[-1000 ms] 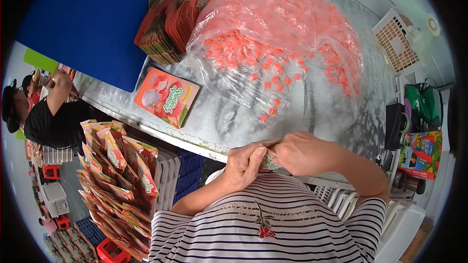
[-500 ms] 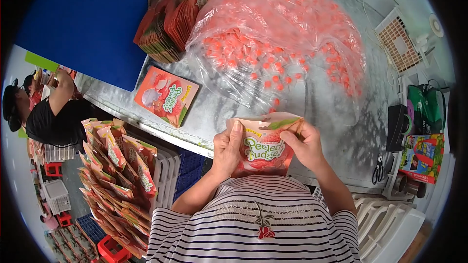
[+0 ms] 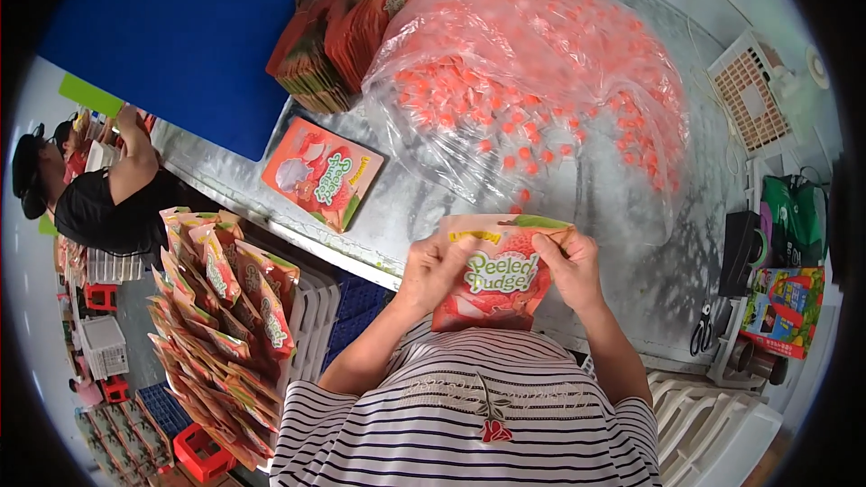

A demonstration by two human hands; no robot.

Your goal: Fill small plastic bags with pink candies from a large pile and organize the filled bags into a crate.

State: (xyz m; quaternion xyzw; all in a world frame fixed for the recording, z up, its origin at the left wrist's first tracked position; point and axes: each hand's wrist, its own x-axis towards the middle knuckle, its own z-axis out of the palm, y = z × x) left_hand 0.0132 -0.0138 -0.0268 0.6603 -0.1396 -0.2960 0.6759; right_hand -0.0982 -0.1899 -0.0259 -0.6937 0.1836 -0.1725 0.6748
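Observation:
Close to my body I hold a red and pink candy pouch (image 3: pixel 494 281) upright, its printed front turned up toward me. My left hand (image 3: pixel 433 272) grips its left upper part with the thumb across the front. On the right upper corner, my right hand (image 3: pixel 572 267) pinches the pouch the same way. The pouch's top edge looks flat and pressed together. Beyond it lies a big clear plastic bag (image 3: pixel 541 45) of small wrapped red candies (image 3: pixel 469 99), some spilling out through its mouth. A flat pouch (image 3: pixel 321 173) rests on the table to the left of my hands.
Stacked pouches (image 3: pixel 347 32) stand behind, beside a blue board (image 3: pixel 171 36). At lower left, a white crate (image 3: pixel 316 320) sits by many filled pouches (image 3: pixel 216 325). Scissors (image 3: pixel 701 329) hang at the table's right edge, near a white basket (image 3: pixel 750 90). A co-worker (image 3: pixel 113 185) is at far left.
The pouch's top edge has gone from bowed and slightly gaping to flatter. My left thumb has slid inward across the front. The whole view has shifted slightly.

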